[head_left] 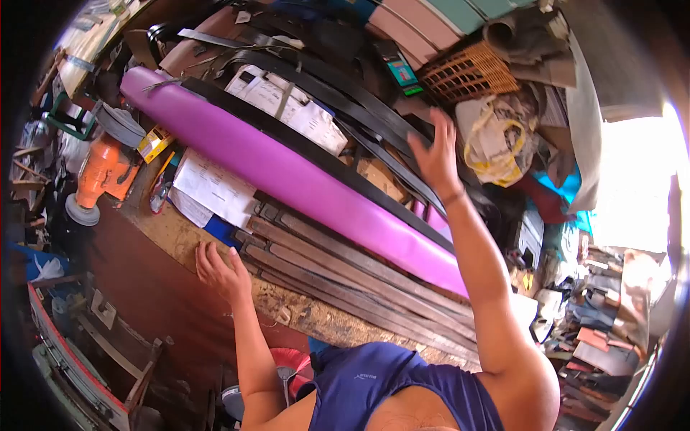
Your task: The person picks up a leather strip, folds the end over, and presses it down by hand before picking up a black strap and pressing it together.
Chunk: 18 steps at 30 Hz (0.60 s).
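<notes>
My left hand [223, 273] lies at the front edge of the wooden bench [309, 309], fingers stretched out and holding nothing. Just right of it, several long brown leather straps [338, 269] lie side by side. My right hand [437, 154] is raised over the far side of the bench, thumb and fingers apart, with nothing in it. Below that hand in the view run long black straps [374, 136]. A purple roll of sheet material [287, 172] stretches diagonally across the bench between both hands, with a black strip [316, 152] along its far side.
Printed papers [212, 187] lie under the roll, and a white paper-covered bundle [287, 108] sits behind it. An orange machine [104, 169] stands at the left. A wicker basket [467, 72] and a plastic bag [496, 140] are at the back right.
</notes>
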Tool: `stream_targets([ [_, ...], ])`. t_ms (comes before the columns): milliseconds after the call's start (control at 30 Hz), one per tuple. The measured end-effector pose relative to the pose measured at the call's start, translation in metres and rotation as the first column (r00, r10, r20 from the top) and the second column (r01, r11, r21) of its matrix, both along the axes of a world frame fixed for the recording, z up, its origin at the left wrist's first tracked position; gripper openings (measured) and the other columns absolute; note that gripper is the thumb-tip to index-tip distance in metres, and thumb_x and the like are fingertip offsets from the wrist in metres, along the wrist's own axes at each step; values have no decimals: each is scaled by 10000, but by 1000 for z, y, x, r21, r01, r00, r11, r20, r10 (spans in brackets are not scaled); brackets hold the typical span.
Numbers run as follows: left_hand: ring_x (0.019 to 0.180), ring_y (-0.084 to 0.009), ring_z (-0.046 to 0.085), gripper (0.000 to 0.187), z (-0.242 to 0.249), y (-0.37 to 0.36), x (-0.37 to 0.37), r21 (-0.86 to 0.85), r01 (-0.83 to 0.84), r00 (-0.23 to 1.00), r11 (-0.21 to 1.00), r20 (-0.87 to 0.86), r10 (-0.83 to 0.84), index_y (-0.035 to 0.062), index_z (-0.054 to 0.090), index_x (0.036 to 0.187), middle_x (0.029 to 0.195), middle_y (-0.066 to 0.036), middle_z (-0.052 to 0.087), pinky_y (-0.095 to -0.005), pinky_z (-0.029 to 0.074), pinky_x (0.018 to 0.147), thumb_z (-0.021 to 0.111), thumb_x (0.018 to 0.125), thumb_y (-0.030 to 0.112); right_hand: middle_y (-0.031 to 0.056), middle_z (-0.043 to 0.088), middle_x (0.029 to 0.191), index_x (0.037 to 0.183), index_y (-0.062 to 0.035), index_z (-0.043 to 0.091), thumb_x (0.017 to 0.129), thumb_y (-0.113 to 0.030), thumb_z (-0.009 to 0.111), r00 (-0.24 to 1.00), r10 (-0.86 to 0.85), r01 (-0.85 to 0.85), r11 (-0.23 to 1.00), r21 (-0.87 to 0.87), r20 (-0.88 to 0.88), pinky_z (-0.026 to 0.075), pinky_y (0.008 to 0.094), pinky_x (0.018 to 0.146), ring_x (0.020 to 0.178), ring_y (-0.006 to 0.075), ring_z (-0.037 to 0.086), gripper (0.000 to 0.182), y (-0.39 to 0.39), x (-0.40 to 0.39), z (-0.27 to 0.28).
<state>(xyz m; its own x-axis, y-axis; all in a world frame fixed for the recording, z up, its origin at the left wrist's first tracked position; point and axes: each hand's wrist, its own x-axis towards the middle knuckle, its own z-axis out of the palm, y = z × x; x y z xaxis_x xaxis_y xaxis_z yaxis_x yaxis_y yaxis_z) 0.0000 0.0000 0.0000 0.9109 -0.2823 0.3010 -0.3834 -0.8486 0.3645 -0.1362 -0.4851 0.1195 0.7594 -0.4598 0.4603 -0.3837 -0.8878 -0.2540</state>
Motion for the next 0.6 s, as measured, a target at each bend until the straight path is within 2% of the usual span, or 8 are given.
stream_targets([
  [100,1326,-381,489,450,15,9,28,-1,15,993,1000,115,-15,37,592,1267,1399,-183,542,-531,374,1096,590,1004,402,234,534,1341,1371,4,511,859,-168,756,1000,3,2,967,254,-19,422,504,1065,1214,435,513,593,125,-126,-19],
  [133,1323,-378,493,441,11,9,21,-27,25,994,999,109,-22,38,592,1265,1393,-184,547,-528,376,1096,592,1003,392,225,545,1328,1346,0,538,866,-155,745,989,-3,47,953,298,-147,432,497,1058,1228,425,513,545,163,-182,-9],
  [333,1177,-343,593,307,14,8,-9,-235,53,978,971,208,-3,23,612,1177,1240,-161,633,-510,448,1000,650,990,263,196,598,1210,1258,-2,592,826,-31,749,896,-401,439,738,513,-190,510,416,948,1058,343,615,461,329,-413,4],
  [433,1060,-292,659,258,51,-45,-58,-749,75,954,658,-139,-267,14,627,1131,1132,-169,682,-442,513,965,624,1017,246,168,640,1076,1210,6,604,844,-18,730,852,-509,490,696,525,-120,533,382,855,914,286,649,388,349,-452,5],
  [467,997,-239,656,297,83,-73,-94,-786,200,869,586,-133,-476,25,617,1101,1078,-123,691,-424,525,929,569,1046,313,161,645,1059,1210,5,605,863,-22,720,837,-539,494,672,552,-94,540,361,824,875,261,658,367,348,-459,3],
  [533,983,-277,673,523,176,-114,-186,-968,208,239,143,-92,-967,-13,590,1174,1061,-180,691,-398,547,908,411,1080,470,143,657,1013,1202,-2,612,888,-43,713,821,-570,474,663,579,-19,545,351,803,842,244,670,333,342,-461,6],
  [567,945,-291,677,729,228,-124,-239,-1000,3,-77,-21,21,-997,-44,596,1155,1027,-202,692,-417,544,898,345,1045,632,146,655,1010,1195,0,615,889,-48,712,830,-557,443,671,595,9,544,356,803,850,252,670,325,339,-462,6],
  [600,928,-313,680,862,293,-115,-288,-990,-132,-323,59,-13,-946,-65,627,1076,966,-223,692,-420,537,905,365,976,750,150,654,1007,1188,2,617,891,-52,711,843,-537,408,677,613,31,544,362,803,857,259,671,317,333,-462,6],
])
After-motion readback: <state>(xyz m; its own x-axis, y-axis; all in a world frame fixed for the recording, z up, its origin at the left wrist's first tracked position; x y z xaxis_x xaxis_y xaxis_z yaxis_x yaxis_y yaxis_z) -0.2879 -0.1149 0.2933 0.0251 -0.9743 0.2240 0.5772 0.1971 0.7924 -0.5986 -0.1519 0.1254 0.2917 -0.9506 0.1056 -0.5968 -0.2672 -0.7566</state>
